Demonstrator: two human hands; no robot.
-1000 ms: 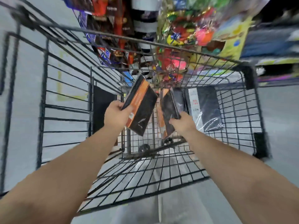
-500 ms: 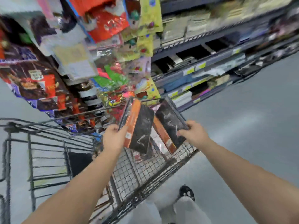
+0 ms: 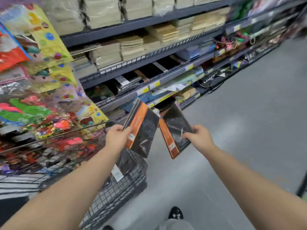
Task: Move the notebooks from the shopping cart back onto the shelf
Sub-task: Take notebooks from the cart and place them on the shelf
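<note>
My left hand (image 3: 117, 137) grips a black notebook with an orange spine band (image 3: 142, 130), held tilted above the cart's right edge. My right hand (image 3: 198, 137) grips a second black and orange notebook (image 3: 174, 130) over the floor, right of the cart. Both are wrapped in clear film. Another wrapped dark notebook (image 3: 125, 163) lies in the black wire shopping cart (image 3: 116, 193) at lower left. The shelf (image 3: 149, 58) runs across the upper frame, with a row of dark notebooks (image 3: 146, 74) on its middle level.
Tan paper stacks (image 3: 131, 45) fill the upper shelf levels. Colourful hanging packets (image 3: 41, 97) crowd the left side above the cart. Grey aisle floor (image 3: 249, 113) opens to the right. A black shoe (image 3: 176, 213) of mine shows at the bottom.
Both hands lifted the two notebooks out of the cart and swung them right, toward the shelf. The view turned from the cart basket to the shelving and aisle.
</note>
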